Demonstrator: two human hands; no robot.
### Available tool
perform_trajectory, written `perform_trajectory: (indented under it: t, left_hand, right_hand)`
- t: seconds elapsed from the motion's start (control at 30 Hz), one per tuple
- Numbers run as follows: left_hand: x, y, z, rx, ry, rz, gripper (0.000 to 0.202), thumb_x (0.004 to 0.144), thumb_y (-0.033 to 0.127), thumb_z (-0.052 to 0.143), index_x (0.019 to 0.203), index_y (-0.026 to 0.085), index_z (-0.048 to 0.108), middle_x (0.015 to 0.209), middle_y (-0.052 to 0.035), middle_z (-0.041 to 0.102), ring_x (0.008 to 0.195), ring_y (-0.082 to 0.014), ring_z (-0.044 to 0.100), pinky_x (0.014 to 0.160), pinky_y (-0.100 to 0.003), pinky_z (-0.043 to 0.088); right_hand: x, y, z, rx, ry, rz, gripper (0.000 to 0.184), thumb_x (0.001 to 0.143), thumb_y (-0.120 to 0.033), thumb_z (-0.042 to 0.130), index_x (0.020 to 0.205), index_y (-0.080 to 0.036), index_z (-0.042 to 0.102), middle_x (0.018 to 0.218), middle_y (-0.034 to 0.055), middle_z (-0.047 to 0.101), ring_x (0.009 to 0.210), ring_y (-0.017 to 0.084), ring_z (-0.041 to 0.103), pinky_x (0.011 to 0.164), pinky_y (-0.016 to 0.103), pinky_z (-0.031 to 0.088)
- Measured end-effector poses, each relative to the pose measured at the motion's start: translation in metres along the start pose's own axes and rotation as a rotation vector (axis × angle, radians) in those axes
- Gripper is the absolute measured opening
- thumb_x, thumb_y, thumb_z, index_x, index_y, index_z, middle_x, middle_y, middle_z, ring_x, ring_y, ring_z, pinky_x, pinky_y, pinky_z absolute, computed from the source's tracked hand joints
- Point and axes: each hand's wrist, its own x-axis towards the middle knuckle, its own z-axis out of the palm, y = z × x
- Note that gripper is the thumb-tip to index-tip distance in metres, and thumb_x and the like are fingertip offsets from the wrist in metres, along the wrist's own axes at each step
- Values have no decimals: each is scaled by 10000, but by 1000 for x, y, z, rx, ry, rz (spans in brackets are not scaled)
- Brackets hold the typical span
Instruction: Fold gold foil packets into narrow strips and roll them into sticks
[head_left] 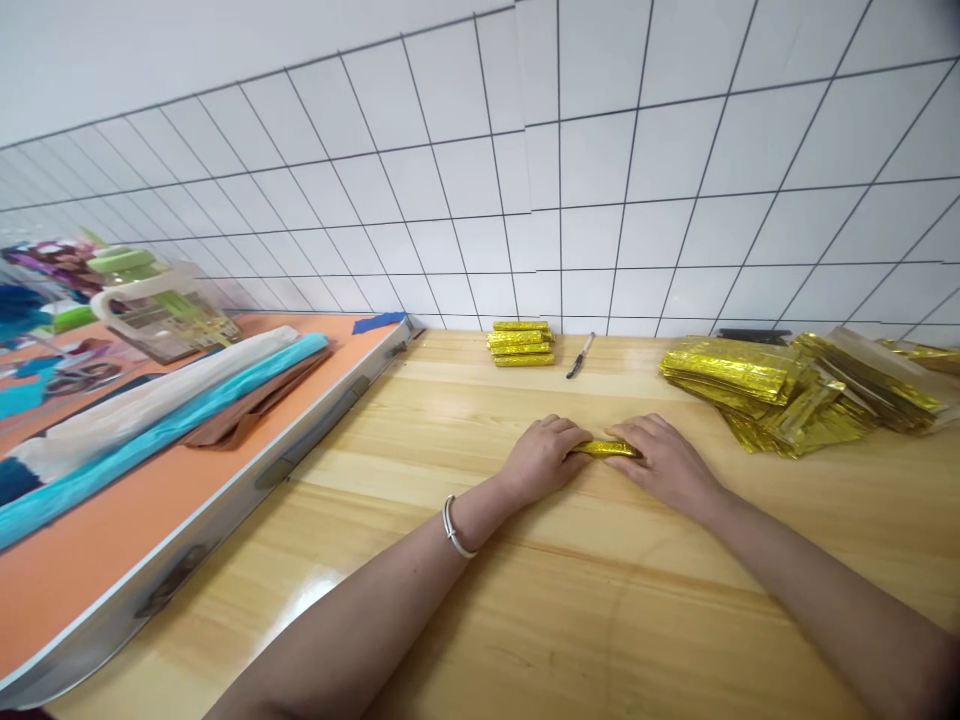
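A narrow folded piece of gold foil paper (606, 449) lies on the wooden table (480, 560) between my two hands. My left hand (541, 458), with a bracelet at the wrist, has its fingers curled and pressed on the strip's left end. My right hand (660, 460) covers the strip's right end with its fingers closed down on it. A small stack of folded gold foil pieces (521, 343) rests by the wall, straight ahead. A large loose pile of gold foil sheets (795, 395) lies to the right of my right hand.
A black pen (580, 355) lies beside the small stack. To the left stands an orange-topped table (150, 500) with rolled blue, white and brown paper (165, 415), scissors (75, 372) and a clear plastic container (161, 315). A white tiled wall runs behind.
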Motion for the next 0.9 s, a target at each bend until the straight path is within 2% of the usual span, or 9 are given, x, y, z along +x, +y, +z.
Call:
perform_trajectory:
  t: [0.07,0.17,0.37,0.47,0.53,0.63,0.73,0.9]
  left_hand:
    - [0,-10,-3,46,8,-55,230,876,318,537,1079,240,613,992,-40,642,943,-188,556,850,-312,441]
    - [4,-37,-11,121,48,-171,219,869,309,545,1060,237,623,981,-37,645,941,-184,561,851,-305,440]
    - [37,-107,-34,236,116,-359,202,849,308,559,1015,227,640,1009,-50,638,979,-206,544,862,-323,419]
    - [52,-128,-36,279,153,-436,292,843,325,567,1121,243,592,1138,-68,599,1092,-242,491,914,-375,381]
    - [58,-134,-31,292,164,-455,326,840,328,570,1158,253,571,1177,-70,580,1126,-253,466,927,-390,364]
    - [63,-135,-20,292,155,-448,241,852,312,554,1081,265,611,1129,-45,602,1102,-231,476,923,-364,360]
    - [66,-133,-12,287,152,-433,189,870,296,530,1024,260,634,1078,-34,617,1072,-214,486,923,-344,357]
    - [74,-122,-6,301,164,-416,202,890,256,489,1039,234,624,1092,-64,592,1082,-225,467,912,-350,362]
  right_hand:
    - [-2,2,0,16,54,11,371,856,-381,556,1182,-206,560,1105,87,619,1029,247,521,905,417,446]
    - [-4,6,2,38,96,36,353,873,-385,525,1184,-222,557,1121,87,612,1057,245,516,917,421,447]
    - [-6,11,6,55,45,11,313,877,-359,509,1150,-222,576,1118,92,612,1049,243,530,899,421,461]
    - [-6,14,7,64,42,13,313,879,-355,503,1151,-218,577,1123,95,609,1051,243,530,899,427,462]
    - [-6,15,8,65,31,22,316,881,-353,500,1156,-217,578,1126,95,608,1057,243,527,904,426,459]
    - [-6,15,8,54,6,29,318,880,-352,500,1156,-218,585,1133,94,607,1066,245,524,913,425,453]
    - [-6,15,7,45,-4,29,312,880,-349,496,1146,-219,593,1140,94,607,1069,248,525,917,424,449]
    - [-6,15,6,46,-31,29,306,881,-353,495,1145,-230,592,1149,88,600,1082,249,517,929,430,443]
